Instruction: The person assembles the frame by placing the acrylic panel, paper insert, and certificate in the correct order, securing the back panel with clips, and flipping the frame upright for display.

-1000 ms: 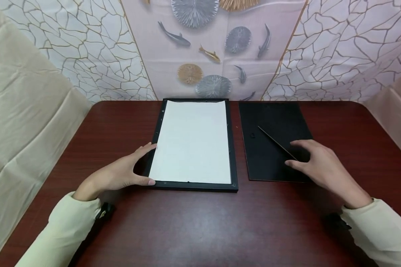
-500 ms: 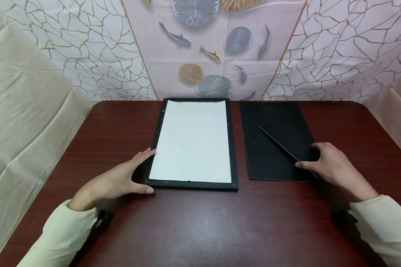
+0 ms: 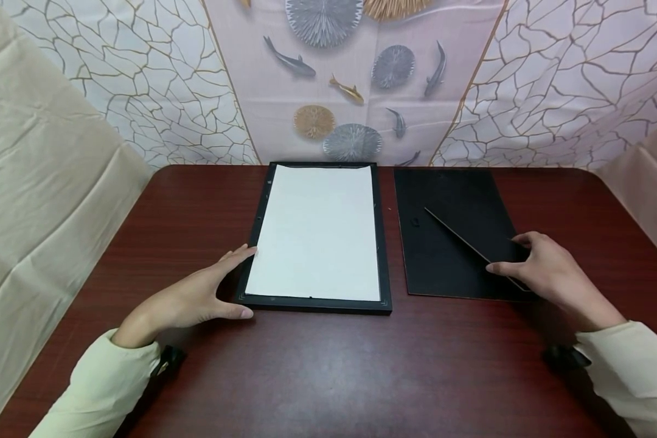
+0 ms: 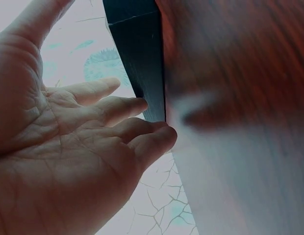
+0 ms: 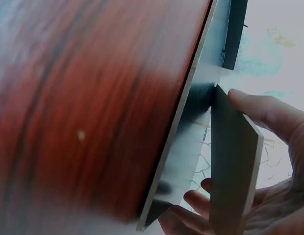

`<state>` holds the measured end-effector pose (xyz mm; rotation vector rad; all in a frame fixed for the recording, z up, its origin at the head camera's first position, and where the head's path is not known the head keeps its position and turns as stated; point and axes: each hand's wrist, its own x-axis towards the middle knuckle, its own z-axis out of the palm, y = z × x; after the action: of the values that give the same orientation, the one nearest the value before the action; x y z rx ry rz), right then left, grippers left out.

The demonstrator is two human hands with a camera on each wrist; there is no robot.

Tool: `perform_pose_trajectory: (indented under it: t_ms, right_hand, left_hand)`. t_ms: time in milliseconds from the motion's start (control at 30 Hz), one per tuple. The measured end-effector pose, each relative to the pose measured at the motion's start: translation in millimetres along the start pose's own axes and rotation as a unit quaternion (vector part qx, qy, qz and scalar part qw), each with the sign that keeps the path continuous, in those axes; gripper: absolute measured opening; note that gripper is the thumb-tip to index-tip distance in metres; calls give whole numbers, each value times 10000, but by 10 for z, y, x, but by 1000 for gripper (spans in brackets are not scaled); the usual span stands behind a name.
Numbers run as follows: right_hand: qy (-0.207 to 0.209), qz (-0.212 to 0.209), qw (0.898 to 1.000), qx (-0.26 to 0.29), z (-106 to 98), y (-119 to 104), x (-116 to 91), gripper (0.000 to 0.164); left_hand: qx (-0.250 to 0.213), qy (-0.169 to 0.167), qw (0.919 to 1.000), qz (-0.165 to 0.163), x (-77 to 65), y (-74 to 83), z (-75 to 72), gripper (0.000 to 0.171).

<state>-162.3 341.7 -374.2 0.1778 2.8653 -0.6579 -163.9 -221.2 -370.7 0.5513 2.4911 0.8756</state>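
A black picture frame (image 3: 384, 255) lies on the table with a white sheet (image 3: 314, 234) inside its border. My left hand (image 3: 188, 301) is beside its front left corner, fingers extended; fingertips meet the black frame side (image 4: 137, 54) in the left wrist view. To the right lies the frame's black backing board (image 3: 435, 261). Its easel stand (image 3: 454, 233) is raised at an angle, and shows as a flat panel (image 5: 233, 161) in the right wrist view. My right hand (image 3: 550, 274) holds the stand, thumb on one face and fingers on the other.
The dark red-brown wooden table (image 3: 328, 371) extends in front of both pieces. A patterned cloth (image 3: 356, 79) hangs behind its far edge, with a plain cream cloth (image 3: 44, 201) along the left. A gap separates the frame from the backing board.
My right hand has moved slightly right and closed in around the easel stand. The left hand has drawn back a little from the sheet's edge.
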Motion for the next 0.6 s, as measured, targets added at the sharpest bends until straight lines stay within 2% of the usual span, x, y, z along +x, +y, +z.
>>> perform_pose_trajectory:
  t_ms: [233, 600]
  right_hand:
    - [135, 63, 9997, 180, -7, -18, -15, 96]
    - [130, 90, 9997, 163, -21, -58, -71, 94]
  left_hand:
    - [4, 3, 10000, 22, 0, 0, 3, 107]
    - [-3, -9, 10000, -7, -8, 10, 3, 107]
